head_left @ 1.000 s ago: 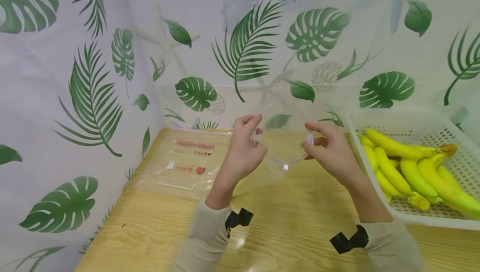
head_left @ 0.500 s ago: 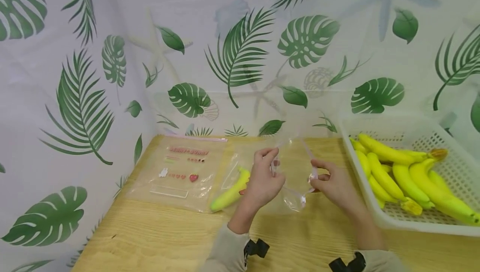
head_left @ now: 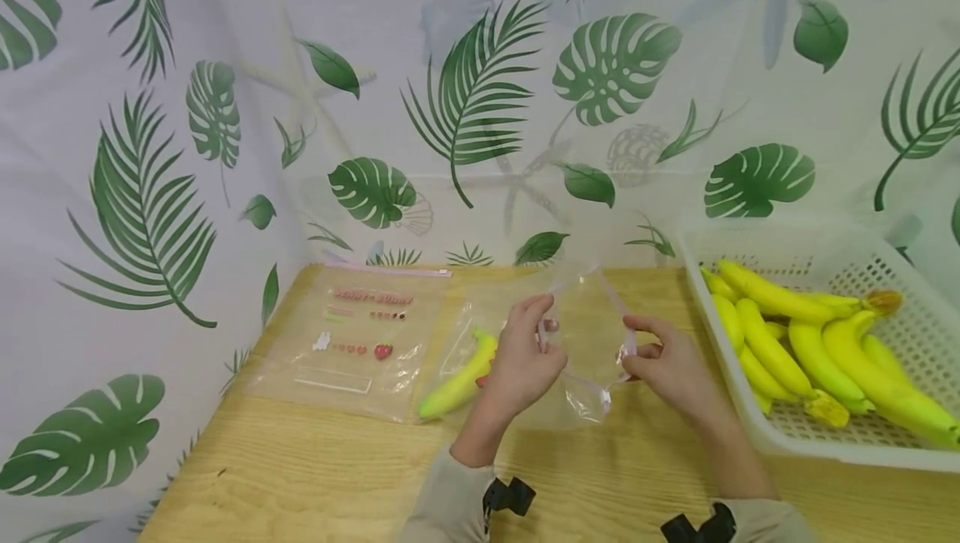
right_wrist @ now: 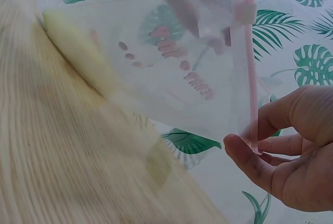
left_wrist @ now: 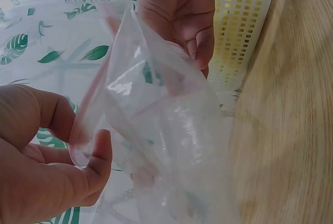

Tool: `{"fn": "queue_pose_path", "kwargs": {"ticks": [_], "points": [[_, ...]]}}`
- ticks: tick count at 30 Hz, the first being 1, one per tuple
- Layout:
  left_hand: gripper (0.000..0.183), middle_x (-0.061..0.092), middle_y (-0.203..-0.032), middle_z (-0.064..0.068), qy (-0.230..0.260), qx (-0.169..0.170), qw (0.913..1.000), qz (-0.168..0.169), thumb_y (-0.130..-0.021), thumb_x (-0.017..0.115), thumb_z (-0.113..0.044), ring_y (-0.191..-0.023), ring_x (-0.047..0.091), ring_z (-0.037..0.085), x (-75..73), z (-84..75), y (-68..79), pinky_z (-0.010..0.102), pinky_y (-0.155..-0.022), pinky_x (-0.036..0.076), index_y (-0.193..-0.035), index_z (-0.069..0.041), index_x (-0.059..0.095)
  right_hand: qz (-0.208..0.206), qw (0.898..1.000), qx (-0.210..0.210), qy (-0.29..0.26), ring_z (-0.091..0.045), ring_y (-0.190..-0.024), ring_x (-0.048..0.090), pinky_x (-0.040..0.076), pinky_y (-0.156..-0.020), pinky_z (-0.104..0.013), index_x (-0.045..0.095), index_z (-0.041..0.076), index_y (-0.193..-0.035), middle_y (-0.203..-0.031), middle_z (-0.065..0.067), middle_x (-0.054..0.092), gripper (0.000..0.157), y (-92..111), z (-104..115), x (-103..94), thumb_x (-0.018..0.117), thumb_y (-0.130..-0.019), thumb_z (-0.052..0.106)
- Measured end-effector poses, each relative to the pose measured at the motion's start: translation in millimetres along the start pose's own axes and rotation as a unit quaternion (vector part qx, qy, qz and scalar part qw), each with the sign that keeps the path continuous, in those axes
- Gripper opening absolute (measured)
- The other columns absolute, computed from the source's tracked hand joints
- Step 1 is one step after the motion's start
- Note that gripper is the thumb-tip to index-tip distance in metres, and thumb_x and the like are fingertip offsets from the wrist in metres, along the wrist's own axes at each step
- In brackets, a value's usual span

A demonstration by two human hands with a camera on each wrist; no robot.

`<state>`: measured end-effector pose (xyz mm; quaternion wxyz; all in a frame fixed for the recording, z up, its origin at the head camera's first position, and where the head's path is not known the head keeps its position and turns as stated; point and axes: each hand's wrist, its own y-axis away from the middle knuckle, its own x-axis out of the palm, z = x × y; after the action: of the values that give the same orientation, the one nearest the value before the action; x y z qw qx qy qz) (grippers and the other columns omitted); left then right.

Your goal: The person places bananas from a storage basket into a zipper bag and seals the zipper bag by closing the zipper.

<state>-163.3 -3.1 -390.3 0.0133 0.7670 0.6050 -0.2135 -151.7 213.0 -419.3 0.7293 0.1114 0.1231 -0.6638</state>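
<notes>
A clear plastic zip bag [head_left: 588,401] with a pink-edged mouth is held spread between both hands. My left hand [head_left: 523,351] pinches one side of the mouth with thumb and fingers. On the opposite side, my right hand [head_left: 667,364] grips the rim; the right wrist view shows its thumb and fingers on the pink strip [right_wrist: 253,73]. A white slider [head_left: 606,398] sits at the near corner of the mouth. Left of my left hand, a yellow banana [head_left: 456,385] with a greenish tip lies under clear plastic, partly hidden by that hand.
A flat clear bag [head_left: 322,376] with red lettering and a strawberry print lies on the wooden table [head_left: 300,476] at the left. At the right stands a white perforated basket [head_left: 840,441] holding several bananas [head_left: 780,293]. A leaf-patterned sheet [head_left: 420,93] rises behind the table.
Both hands have come down and slightly right with the bag, its mouth still spread. The banana beside my left hand now shows more fully. Over the last half second the hands barely move.
</notes>
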Motion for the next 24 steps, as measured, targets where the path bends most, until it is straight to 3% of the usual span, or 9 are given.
{"fn": "queue_pose_path", "kwargs": {"ticks": [10, 14, 17, 24], "points": [[0.065, 0.057, -0.125, 0.022, 0.024, -0.013, 0.9996, -0.002, -0.077, 0.054, 0.01, -0.104, 0.062, 0.024, -2.6, 0.3, -1.1, 0.021, -0.073, 0.054, -0.142, 0.007, 0.047, 0.004, 1.0, -0.016, 0.008, -0.013, -0.082, 0.066, 0.057, -0.072, -0.028, 0.036, -0.008, -0.147, -0.131, -0.031, 0.055, 0.062, 2, 5, 3.3, 0.061, -0.091, 0.002], [0.065, 0.06, -0.123, 0.021, 0.078, -0.035, 0.9963, 0.011, -0.079, 0.054, 0.012, -0.103, 0.063, 0.026, -5.0, 3.0, -0.8, 0.02, -0.056, 0.05, -0.143, 0.004, 0.047, 0.001, 1.0, -0.015, 0.01, -0.012, -0.079, 0.065, 0.056, -0.07, -0.028, 0.037, -0.007, -0.147, -0.127, -0.031, 0.058, 0.062, 3, 6, 3.5, 0.061, -0.09, 0.0], [0.065, 0.06, -0.124, 0.02, 0.13, -0.051, 0.9898, 0.024, -0.079, 0.056, 0.015, -0.104, 0.062, 0.027, -7.2, 5.7, -2.0, 0.021, -0.049, 0.047, -0.142, 0.002, 0.048, -0.003, 1.0, -0.012, 0.014, -0.009, -0.078, 0.064, 0.054, -0.066, -0.026, 0.038, -0.007, -0.147, -0.121, -0.031, 0.061, 0.062, 3, 5, 3.6, 0.061, -0.09, 0.0], [0.065, 0.057, -0.125, 0.022, 0.234, -0.086, 0.9677, 0.042, -0.078, 0.059, 0.022, -0.097, 0.061, 0.019, -10.2, 15.9, -8.0, 0.02, -0.063, 0.054, -0.14, 0.004, 0.049, -0.017, 1.0, -0.001, 0.011, -0.008, -0.08, 0.063, 0.053, -0.064, -0.023, 0.039, -0.006, -0.147, -0.135, -0.028, 0.052, 0.063, 3, 6, 2.9, 0.06, -0.088, -0.003]]}}
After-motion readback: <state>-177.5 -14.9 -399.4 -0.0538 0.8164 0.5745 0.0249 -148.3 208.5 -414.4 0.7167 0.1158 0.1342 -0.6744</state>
